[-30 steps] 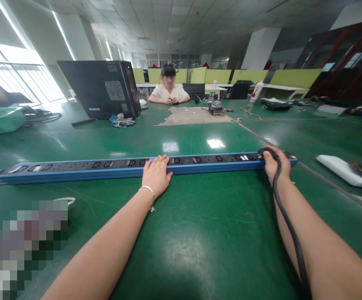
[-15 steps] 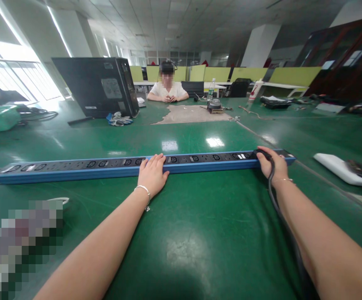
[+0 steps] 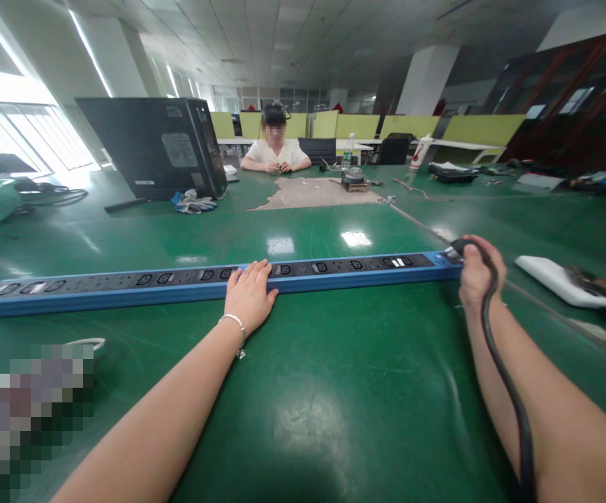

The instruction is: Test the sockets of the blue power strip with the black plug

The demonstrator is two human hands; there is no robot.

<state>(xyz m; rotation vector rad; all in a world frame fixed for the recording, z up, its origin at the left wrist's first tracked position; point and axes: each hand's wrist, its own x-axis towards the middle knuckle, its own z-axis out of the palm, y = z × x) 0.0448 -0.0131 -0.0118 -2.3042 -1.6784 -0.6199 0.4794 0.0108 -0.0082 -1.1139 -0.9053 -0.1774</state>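
A long blue power strip [image 3: 329,281] with a black socket face lies across the table in front of me. My left hand [image 3: 249,297] rests on its middle, fingers stretched over the top and thumb out along the front side. At the strip's right end, my right hand [image 3: 485,269] is closed round a black plug [image 3: 460,246]. The plug's metal prongs point left, over the blue end piece beyond the sockets. From it a thick black power cord [image 3: 505,377] runs down past my right forearm.
A black computer case [image 3: 140,150] stands at the back left, with gloves [image 3: 194,202] before it. Across the green table [image 3: 334,370] sits a person [image 3: 276,150]. A white object [image 3: 559,279] lies at the right. A blurred-out item [image 3: 25,412] is at the lower left.
My right hand has moved right with the plug, from over the last sockets to the strip's end, and turned so the prongs show. My left hand stays on the strip. The view has shifted slightly.
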